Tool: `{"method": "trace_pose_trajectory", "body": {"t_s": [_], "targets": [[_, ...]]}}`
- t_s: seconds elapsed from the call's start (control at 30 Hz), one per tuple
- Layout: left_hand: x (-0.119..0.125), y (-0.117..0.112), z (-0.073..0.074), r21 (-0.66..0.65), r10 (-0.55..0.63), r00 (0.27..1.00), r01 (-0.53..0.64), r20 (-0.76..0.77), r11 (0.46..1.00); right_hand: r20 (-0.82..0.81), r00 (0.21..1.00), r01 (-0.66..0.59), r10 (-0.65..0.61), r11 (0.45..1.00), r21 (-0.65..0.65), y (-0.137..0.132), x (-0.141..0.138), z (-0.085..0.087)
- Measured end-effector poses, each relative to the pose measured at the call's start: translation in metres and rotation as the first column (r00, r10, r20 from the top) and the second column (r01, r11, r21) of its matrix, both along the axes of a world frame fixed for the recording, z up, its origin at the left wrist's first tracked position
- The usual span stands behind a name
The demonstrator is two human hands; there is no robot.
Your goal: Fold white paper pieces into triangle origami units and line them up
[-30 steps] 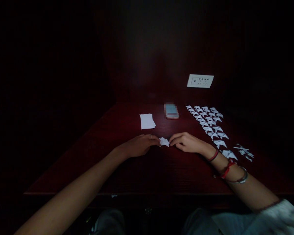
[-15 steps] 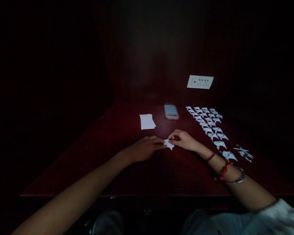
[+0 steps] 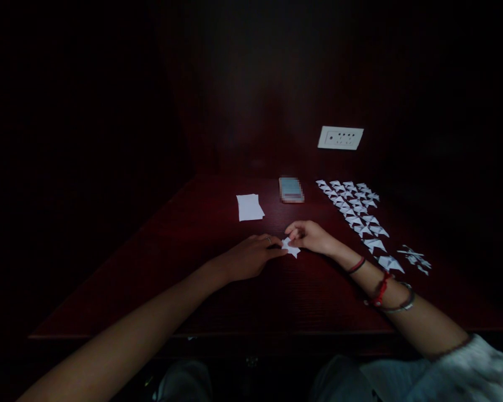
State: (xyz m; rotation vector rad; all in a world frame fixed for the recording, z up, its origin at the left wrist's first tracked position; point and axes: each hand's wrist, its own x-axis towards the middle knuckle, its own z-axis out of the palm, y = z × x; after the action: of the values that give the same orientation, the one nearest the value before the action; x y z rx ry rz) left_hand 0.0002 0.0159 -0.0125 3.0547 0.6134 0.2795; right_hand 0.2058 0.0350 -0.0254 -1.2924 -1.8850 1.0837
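A small white folded paper [image 3: 292, 249] with pointed corners lies at the middle of the dark red table [image 3: 243, 307]. From the left, my left hand [image 3: 251, 255] pinches its edge between thumb and fingertips; a ring shows on one finger. My right hand [image 3: 312, 237] is at its upper right side, thumb on the paper and the other fingers curled in. Part of the paper is covered by the fingers of both hands. Just beyond my left hand rests a stack of white paper sheets [image 3: 250, 207].
Rows of similar folded white papers [image 3: 360, 229] run along the table's right side. Beside them is a small heap of thin white strips [image 3: 414, 259]. A blurred, light-blue rectangular object [image 3: 291, 190] lies near the back wall, which carries a white socket plate [image 3: 340, 138].
The folded paper has turned slightly between my fingers and sits a little further right. My right fingers have curled slightly. The whole view has shifted a touch.
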Motion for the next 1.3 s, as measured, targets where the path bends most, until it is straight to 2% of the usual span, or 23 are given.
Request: {"method": "trace_pose_trajectory", "body": {"t_s": [0.13,0.23,0.33,0.43,0.53,1.0,1.2,1.3], "targets": [[0.0,-0.002,-0.002,0.002,0.018,1.0,-0.018,0.018,1.0,0.101,0.995,0.024,-0.028,0.999,0.035,-0.002,0.003,-0.002],[-0.001,-0.004,-0.003,0.008,0.032,0.999,-0.033,0.026,0.999,0.181,0.983,-0.018,-0.008,0.99,0.143,-0.006,0.005,0.002],[-0.001,-0.005,-0.004,0.014,0.042,0.999,-0.042,0.024,0.999,0.285,0.956,-0.15,0.063,0.944,0.293,-0.012,0.006,0.01],[-0.001,-0.004,-0.005,0.011,0.044,0.999,-0.044,0.021,0.999,0.355,0.921,-0.298,0.162,0.879,0.372,-0.016,0.008,0.018],[-0.002,-0.003,-0.006,0.007,0.04,0.999,-0.04,0.021,0.999,0.383,0.9,-0.361,0.208,0.848,0.388,-0.017,0.01,0.021],[0.002,0.004,-0.007,-0.026,0.008,0.999,-0.007,0.051,1.0,0.479,0.816,-0.515,0.325,0.784,0.346,-0.013,0.014,0.029],[0.004,0.001,-0.002,0.003,-0.001,0.999,0.001,0.039,1.0,0.477,0.839,-0.472,0.261,0.786,0.399,-0.016,0.019,0.026],[0.003,0.0,-0.001,0.018,-0.003,0.999,0.002,0.036,1.0,0.512,0.823,-0.485,0.245,0.772,0.41,-0.018,0.017,0.025]]}}
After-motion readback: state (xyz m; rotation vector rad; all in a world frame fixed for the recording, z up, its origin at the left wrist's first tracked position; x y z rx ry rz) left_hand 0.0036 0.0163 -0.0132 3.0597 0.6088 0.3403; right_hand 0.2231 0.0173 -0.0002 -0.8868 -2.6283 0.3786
